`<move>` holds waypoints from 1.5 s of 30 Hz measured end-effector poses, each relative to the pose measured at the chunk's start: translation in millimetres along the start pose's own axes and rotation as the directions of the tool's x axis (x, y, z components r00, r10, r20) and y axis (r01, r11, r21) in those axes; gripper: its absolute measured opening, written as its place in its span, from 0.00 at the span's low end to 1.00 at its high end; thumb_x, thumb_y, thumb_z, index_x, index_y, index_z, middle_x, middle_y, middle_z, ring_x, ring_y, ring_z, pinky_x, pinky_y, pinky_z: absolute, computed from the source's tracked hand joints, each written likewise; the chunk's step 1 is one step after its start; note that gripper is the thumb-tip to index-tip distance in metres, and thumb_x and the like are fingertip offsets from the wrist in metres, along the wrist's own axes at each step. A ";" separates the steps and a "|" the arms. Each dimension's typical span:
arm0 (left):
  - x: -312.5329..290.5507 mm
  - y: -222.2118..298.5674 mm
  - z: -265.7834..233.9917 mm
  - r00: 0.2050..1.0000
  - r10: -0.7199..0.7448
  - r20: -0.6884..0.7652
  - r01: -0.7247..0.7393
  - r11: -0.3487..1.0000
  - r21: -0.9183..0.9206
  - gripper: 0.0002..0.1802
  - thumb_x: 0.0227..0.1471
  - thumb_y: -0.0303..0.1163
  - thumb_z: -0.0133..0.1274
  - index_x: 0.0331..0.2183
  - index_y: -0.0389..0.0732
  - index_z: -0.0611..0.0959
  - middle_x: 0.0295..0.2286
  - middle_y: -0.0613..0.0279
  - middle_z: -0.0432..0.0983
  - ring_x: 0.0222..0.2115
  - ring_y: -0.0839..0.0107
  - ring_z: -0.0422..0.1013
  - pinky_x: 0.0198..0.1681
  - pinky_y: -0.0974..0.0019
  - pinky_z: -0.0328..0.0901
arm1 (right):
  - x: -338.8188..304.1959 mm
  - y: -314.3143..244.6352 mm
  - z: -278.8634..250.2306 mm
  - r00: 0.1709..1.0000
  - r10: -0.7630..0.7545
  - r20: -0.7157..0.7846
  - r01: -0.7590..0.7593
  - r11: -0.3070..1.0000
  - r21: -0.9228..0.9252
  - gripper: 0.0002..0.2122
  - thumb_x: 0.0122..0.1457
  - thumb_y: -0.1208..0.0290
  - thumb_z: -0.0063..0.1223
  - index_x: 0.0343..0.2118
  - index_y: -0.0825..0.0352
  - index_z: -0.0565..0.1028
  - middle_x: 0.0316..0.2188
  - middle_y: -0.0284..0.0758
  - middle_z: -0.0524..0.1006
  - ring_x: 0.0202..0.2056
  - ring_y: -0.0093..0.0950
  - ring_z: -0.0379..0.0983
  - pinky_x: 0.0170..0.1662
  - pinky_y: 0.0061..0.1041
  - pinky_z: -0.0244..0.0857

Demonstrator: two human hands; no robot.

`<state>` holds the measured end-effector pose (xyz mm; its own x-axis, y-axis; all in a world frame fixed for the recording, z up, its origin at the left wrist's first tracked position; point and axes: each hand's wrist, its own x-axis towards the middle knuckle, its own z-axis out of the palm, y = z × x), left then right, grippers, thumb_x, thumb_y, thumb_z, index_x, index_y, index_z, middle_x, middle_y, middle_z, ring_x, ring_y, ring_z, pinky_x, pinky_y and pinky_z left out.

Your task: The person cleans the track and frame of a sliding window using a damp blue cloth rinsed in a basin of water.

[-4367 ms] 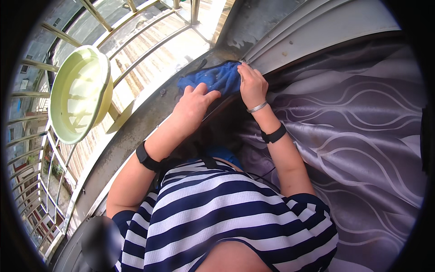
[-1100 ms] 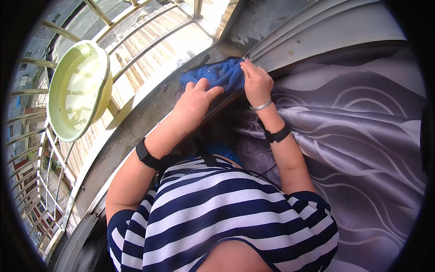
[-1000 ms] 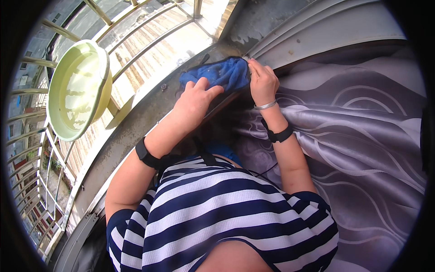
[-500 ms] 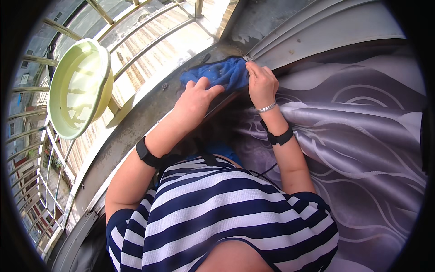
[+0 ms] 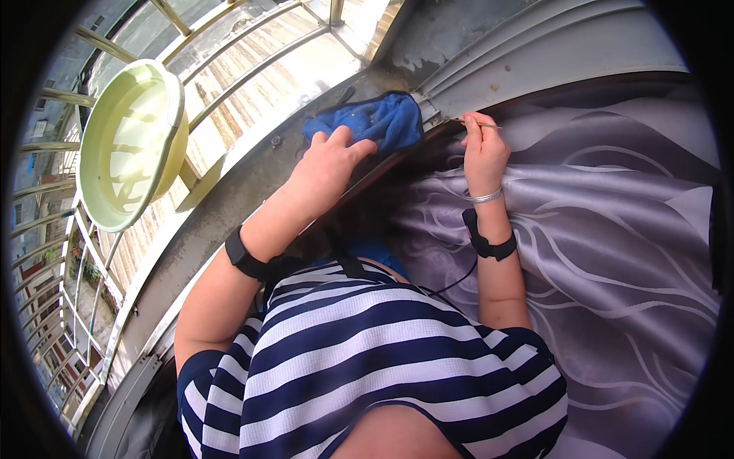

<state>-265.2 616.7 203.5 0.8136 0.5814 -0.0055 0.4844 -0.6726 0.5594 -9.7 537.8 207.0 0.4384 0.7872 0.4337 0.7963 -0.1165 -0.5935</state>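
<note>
A crumpled blue cloth (image 5: 382, 118) with a dark edge lies on the grey, stained window sill (image 5: 287, 153). My left hand (image 5: 327, 164) presses on its near side, fingers bent into it and their tips partly hidden. To the right of the cloth, my right hand (image 5: 485, 149) is closed in a pinch around a thin metal rod (image 5: 493, 125). The rod's tip points left toward the end of the window track (image 5: 437, 115); whether it touches the track is too small to tell.
A pale green basin (image 5: 130, 149) holding water stands tilted in view at the left, beside metal railing bars (image 5: 252, 73). Shiny grey-purple curtain fabric (image 5: 596, 222) hangs close along my right arm. A pale window frame (image 5: 550, 57) runs to the upper right.
My right hand has moved right, away from the cloth's edge, and the thin rod in it now shows. My left hand stays on the cloth.
</note>
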 end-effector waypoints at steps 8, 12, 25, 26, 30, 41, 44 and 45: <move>-7.3 -2.0 -6.9 0.999 -0.014 0.032 0.014 1.000 -0.024 0.27 0.42 0.14 0.45 0.45 0.51 0.76 0.36 0.55 0.67 0.37 0.52 0.65 0.43 0.59 0.64 | -14.5 -3.4 15.1 0.931 -0.366 0.005 0.361 0.915 -0.181 0.03 0.55 0.75 0.54 0.31 0.68 0.77 0.29 0.39 0.78 0.30 0.37 0.74 0.34 0.31 0.68; -10.2 -6.5 -3.1 1.000 0.005 -0.013 -0.006 0.999 -0.035 0.25 0.44 0.16 0.46 0.45 0.51 0.76 0.36 0.55 0.68 0.36 0.51 0.66 0.42 0.56 0.66 | -16.6 -7.9 6.7 0.992 -0.103 0.066 0.102 0.994 0.026 0.05 0.57 0.74 0.53 0.31 0.70 0.78 0.28 0.39 0.78 0.29 0.36 0.74 0.34 0.29 0.68; -7.7 -3.2 -5.2 1.000 -0.013 0.011 0.013 0.999 -0.043 0.26 0.43 0.13 0.44 0.44 0.49 0.76 0.36 0.55 0.67 0.37 0.54 0.64 0.44 0.60 0.63 | -24.7 -37.8 -8.2 0.999 -0.027 0.020 0.023 0.982 0.188 0.05 0.57 0.75 0.53 0.34 0.70 0.77 0.28 0.39 0.77 0.25 0.34 0.73 0.30 0.26 0.67; -6.7 -1.5 -5.6 1.000 -0.002 0.007 0.002 0.999 -0.041 0.26 0.43 0.13 0.44 0.44 0.49 0.77 0.36 0.55 0.67 0.38 0.54 0.64 0.44 0.60 0.63 | -27.5 -42.6 -9.6 1.000 -0.017 0.011 0.014 0.973 0.229 0.05 0.57 0.76 0.53 0.33 0.71 0.77 0.27 0.39 0.76 0.25 0.34 0.73 0.31 0.26 0.67; -4.6 9.3 -10.9 0.999 0.036 -0.034 -0.037 0.998 -0.045 0.27 0.43 0.12 0.45 0.44 0.49 0.78 0.37 0.55 0.67 0.38 0.55 0.64 0.44 0.61 0.63 | -37.4 -30.9 9.9 0.971 -0.223 0.089 0.208 0.967 0.150 0.04 0.57 0.77 0.53 0.32 0.71 0.77 0.28 0.37 0.76 0.24 0.27 0.72 0.29 0.22 0.66; 5.1 21.8 0.6 0.972 0.199 -0.121 -0.215 0.968 -0.132 0.24 0.41 0.14 0.51 0.43 0.43 0.78 0.40 0.55 0.69 0.38 0.56 0.66 0.45 0.63 0.65 | -40.2 11.0 34.5 0.867 -0.495 0.052 0.479 0.799 -0.364 0.08 0.50 0.79 0.53 0.35 0.68 0.75 0.36 0.39 0.76 0.29 0.35 0.72 0.33 0.29 0.70; 5.4 18.5 5.4 0.974 0.195 -0.119 -0.208 0.971 -0.114 0.24 0.41 0.15 0.52 0.44 0.43 0.78 0.41 0.55 0.69 0.39 0.56 0.66 0.45 0.62 0.65 | -37.9 13.3 45.0 0.892 -0.447 -0.067 0.418 0.871 -0.258 0.05 0.55 0.79 0.52 0.35 0.70 0.76 0.33 0.39 0.78 0.24 0.31 0.73 0.29 0.26 0.69; 4.6 18.2 5.2 0.974 0.194 -0.115 -0.207 0.972 -0.111 0.24 0.41 0.15 0.52 0.44 0.43 0.78 0.41 0.55 0.69 0.39 0.55 0.66 0.45 0.62 0.65 | -37.9 14.2 42.1 0.942 -0.323 -0.096 0.309 0.941 -0.136 0.05 0.56 0.78 0.52 0.35 0.71 0.76 0.33 0.38 0.78 0.23 0.28 0.72 0.28 0.24 0.68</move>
<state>-251.0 604.7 209.3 0.8497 0.4885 0.1985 0.2670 -0.7233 0.6369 -32.6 531.8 153.6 0.1953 0.7208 0.6650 0.9417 0.0515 -0.3324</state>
